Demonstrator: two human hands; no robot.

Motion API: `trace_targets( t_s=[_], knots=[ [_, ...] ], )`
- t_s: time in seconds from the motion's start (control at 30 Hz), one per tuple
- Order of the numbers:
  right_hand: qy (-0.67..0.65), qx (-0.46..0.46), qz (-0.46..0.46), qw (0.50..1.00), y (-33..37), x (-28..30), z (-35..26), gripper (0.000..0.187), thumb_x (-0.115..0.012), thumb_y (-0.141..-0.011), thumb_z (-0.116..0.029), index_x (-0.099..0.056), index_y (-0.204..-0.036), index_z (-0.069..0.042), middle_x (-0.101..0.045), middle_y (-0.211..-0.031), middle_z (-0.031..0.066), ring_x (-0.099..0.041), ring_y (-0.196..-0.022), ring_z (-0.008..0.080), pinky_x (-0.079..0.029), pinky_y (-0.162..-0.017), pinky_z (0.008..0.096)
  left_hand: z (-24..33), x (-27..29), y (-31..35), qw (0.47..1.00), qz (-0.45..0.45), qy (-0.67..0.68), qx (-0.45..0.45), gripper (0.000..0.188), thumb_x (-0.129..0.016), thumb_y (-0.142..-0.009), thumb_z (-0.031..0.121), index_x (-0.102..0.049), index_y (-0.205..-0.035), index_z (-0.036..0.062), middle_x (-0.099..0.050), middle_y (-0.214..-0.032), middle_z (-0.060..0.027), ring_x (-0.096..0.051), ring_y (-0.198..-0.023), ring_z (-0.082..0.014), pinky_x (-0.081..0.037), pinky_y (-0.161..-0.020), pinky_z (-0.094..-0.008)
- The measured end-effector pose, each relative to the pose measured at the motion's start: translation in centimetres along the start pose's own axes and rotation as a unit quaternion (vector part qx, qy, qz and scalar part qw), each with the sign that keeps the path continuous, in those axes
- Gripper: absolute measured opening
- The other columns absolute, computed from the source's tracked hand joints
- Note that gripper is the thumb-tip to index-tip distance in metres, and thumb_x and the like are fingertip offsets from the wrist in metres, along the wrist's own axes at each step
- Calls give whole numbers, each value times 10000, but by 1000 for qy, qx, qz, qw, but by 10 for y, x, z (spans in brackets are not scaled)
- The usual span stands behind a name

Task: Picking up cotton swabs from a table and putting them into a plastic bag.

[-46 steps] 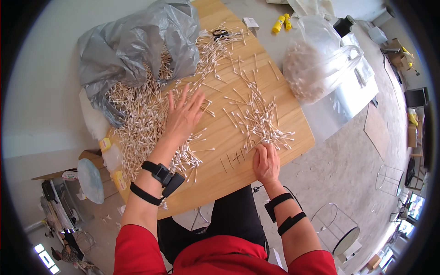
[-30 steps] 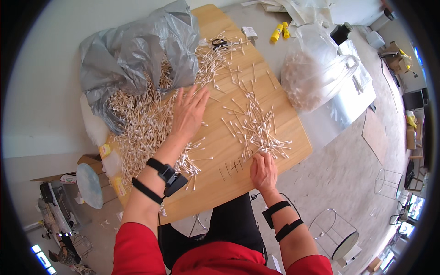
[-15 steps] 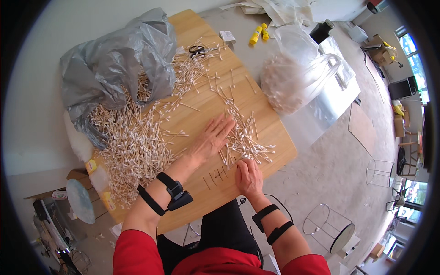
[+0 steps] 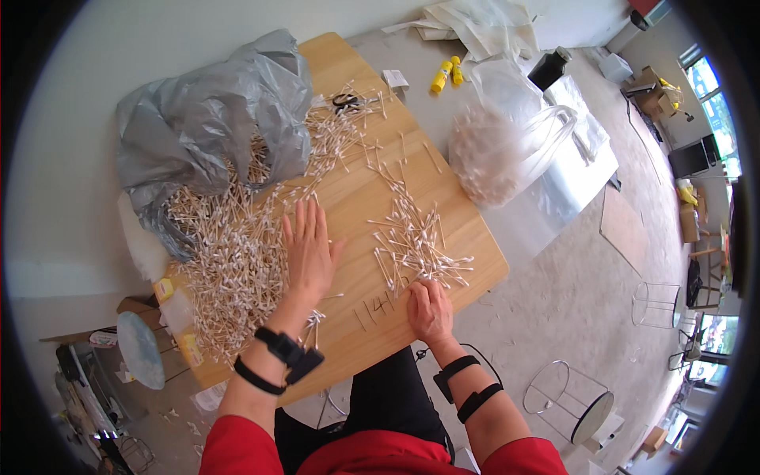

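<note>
A large heap of cotton swabs [image 4: 237, 269] spreads over the left side of the wooden table [image 4: 356, 190], spilling from a grey plastic bag [image 4: 210, 115]. My left hand [image 4: 311, 253] lies flat at that heap's right edge, fingers stretched out and slightly apart. Towards the table's right corner is a smaller loose pile of swabs [image 4: 418, 241]. My right hand [image 4: 430, 310] rests at the near edge of this pile with its fingers curled in; whatever they may hold is hidden. Dark handwritten marks [image 4: 374, 309] show on the wood beside it.
Black-handled scissors [image 4: 346, 103] lie among swabs near the table's far end. Beyond the right edge, a filled clear plastic bag [image 4: 491, 150] stands on the floor near two yellow tubes [image 4: 447, 75]. A round-topped wire stool [image 4: 590, 416] stands at the lower right.
My left hand has moved left from the small pile to the edge of the large heap. My right hand stays nearly in place, curled. The view has shifted slightly.
</note>
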State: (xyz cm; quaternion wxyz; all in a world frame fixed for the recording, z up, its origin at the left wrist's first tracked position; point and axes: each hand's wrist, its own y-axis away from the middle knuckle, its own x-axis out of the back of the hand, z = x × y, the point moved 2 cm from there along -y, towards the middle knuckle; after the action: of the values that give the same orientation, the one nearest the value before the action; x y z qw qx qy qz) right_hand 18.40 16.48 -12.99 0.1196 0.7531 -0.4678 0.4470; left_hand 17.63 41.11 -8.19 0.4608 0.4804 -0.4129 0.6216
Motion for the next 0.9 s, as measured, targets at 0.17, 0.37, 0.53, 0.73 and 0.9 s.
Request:
trace_targets(
  t_s=[0.17, 0.37, 0.53, 0.73, 0.9],
  knots=[
    [24, 16, 28, 999, 2, 7, 5, 231, -614, -757, -65, -576, -985, -71, -561, -955, 106, -569, -873, 296, -480, -735, 380, 49, 2, 102, 966, -80, 228, -93, 623, -610, -821, 141, -355, -1368, -17, -295, -1454, -204, -248, -1362, -370, -202, -1123, -478],
    [-18, 149, 47, 988, -28, 14, -55, 202, -648, -724, 6, -621, -915, -49, -572, -907, 110, -589, -815, 287, -495, -647, 356, 29, -22, 184, 974, -94, 182, -101, 613, -593, -846, 214, -355, -1381, 33, -319, -1460, -135, -269, -1366, -315, -211, -1122, -462],
    [-30, 175, 44, 983, -193, 2, -90, 398, -602, -779, -60, -499, -1161, -18, -509, -1178, 185, -481, -1089, 376, -415, -921, 423, 28, -20, 182, 977, -38, 157, -139, 501, -556, -852, 226, -462, -1310, 47, -384, -1425, -120, -325, -1341, -289, -241, -1097, -459],
    [4, 48, 62, 997, -331, -77, -47, 626, -630, -816, -321, -398, -1338, -66, -294, -1416, 242, -277, -1311, 417, -244, -1080, 488, 33, -22, 184, 978, -41, 165, -122, 453, -526, -874, 247, -504, -1299, 92, -421, -1412, -62, -337, -1340, -249, -216, -1113, -434],
    [66, -61, -17, 996, -343, -87, -30, 741, -618, -778, -492, -387, -1378, -123, -247, -1444, 259, -240, -1332, 426, -194, -1086, 531, 31, -21, 184, 980, -39, 154, -118, 435, -501, -885, 271, -529, -1284, 99, -441, -1399, -56, -352, -1330, -245, -202, -1119, -431]
  ],
)
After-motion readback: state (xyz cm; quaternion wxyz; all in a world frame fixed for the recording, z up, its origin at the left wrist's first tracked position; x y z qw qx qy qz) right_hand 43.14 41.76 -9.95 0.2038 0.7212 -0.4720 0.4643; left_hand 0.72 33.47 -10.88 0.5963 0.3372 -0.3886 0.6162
